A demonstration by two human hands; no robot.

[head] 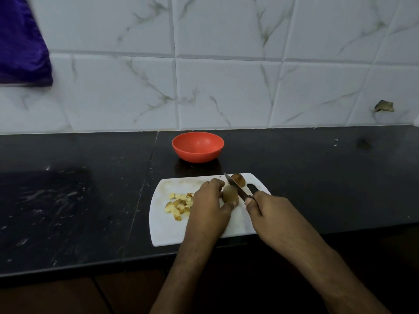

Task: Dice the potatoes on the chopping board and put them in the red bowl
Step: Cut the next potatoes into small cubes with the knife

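Your left hand (209, 198) curls round a small brown potato (230, 196) on the white plastic chopping board (167, 230). Your right hand (264, 206) grips the black-handled knife (238, 189), with its blade beside the potato's right side. Another brown potato (238, 179) waits at the far edge. Yellow diced pieces (179, 205) lie to the left. The round red bowl (198, 146) sits farther back on the black desk (68, 200). The potato looks hard and round, so it may roll. Hold it by both ends, fingertips tucked back.
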